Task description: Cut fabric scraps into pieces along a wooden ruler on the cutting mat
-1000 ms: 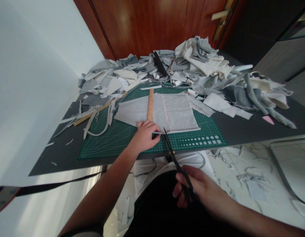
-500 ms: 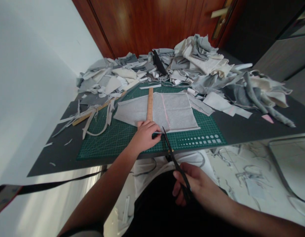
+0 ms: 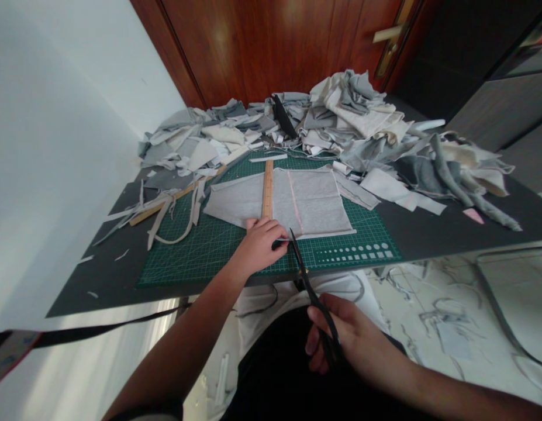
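Note:
A grey piece of fabric (image 3: 317, 202) with a pink line across it lies on the green cutting mat (image 3: 200, 257). Across the fabric runs a wooden ruler (image 3: 268, 190), its near end under the fingers of my left hand (image 3: 264, 245). That hand pinches the fabric's near edge between thumb and fingers. My right hand (image 3: 341, 333) is wrapped round the handles of black scissors (image 3: 303, 269). The scissor blades point away from me, with their tips at the fabric's near edge, just right of my left fingers.
A big heap of grey and cream fabric scraps (image 3: 341, 114) covers the back of the dark table (image 3: 90, 275). Thin strips (image 3: 174, 234) and a long wooden stick (image 3: 159, 207) lie on the left. A wall (image 3: 78, 117) borders the table there. More scraps (image 3: 455, 327) litter the floor.
The view has shifted very slightly, so the table sits a little lower. Both hands, the scissors and the fabric keep nearly the same places relative to each other.

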The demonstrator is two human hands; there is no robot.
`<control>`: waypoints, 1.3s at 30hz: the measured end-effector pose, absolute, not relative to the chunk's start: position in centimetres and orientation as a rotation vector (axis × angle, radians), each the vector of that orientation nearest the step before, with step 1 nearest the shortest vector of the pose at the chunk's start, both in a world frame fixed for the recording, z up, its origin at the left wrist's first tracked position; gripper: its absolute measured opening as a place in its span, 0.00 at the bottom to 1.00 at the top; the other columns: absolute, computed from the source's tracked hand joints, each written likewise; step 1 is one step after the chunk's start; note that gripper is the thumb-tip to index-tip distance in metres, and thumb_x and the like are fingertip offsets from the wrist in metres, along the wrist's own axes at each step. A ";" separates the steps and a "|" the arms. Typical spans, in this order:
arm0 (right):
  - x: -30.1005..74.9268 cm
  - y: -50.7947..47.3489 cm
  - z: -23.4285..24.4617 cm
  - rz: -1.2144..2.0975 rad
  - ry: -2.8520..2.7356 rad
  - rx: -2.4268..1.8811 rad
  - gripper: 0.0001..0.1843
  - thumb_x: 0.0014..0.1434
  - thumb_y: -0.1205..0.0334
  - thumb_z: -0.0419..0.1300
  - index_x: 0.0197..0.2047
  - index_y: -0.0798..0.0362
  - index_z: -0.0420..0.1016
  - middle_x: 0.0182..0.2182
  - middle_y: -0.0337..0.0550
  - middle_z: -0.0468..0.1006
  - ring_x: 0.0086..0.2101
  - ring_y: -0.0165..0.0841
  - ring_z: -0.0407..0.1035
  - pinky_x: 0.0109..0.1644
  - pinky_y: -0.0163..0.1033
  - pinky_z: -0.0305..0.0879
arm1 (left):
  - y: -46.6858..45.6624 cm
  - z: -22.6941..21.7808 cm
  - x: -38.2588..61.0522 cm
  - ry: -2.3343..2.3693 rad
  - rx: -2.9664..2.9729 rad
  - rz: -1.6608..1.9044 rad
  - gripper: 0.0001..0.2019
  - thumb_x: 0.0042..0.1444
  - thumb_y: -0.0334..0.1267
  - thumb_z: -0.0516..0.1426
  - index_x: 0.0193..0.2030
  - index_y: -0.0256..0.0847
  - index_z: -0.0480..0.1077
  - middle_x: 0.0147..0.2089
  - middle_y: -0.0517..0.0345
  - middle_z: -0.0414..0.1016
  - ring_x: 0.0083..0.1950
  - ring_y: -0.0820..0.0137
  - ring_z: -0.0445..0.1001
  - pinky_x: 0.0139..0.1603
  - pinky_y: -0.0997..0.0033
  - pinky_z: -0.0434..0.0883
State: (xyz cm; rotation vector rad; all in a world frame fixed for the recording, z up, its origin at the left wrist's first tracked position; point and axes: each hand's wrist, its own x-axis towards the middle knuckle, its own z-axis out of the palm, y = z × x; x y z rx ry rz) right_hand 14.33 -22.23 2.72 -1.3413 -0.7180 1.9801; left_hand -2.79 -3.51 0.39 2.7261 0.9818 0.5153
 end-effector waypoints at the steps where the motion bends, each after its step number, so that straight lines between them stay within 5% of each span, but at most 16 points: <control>1: 14.3 -22.2 2.8 1.980 -0.720 -1.341 0.36 0.51 0.26 0.63 0.40 0.51 0.62 0.25 0.38 0.79 0.23 0.32 0.76 0.27 0.35 0.68 | -3.5 0.4 -2.8 0.980 2.724 0.516 0.01 0.61 0.34 0.60 0.39 0.44 0.72 0.40 0.58 0.78 0.50 0.61 0.72 0.53 0.56 0.59; 39: 13.9 -22.4 1.9 2.011 -0.689 -1.303 0.35 0.50 0.28 0.65 0.40 0.50 0.60 0.24 0.38 0.78 0.22 0.33 0.76 0.25 0.34 0.66 | -3.5 0.1 -2.7 0.958 2.735 0.488 0.00 0.62 0.34 0.60 0.39 0.43 0.72 0.42 0.58 0.78 0.50 0.61 0.73 0.54 0.56 0.60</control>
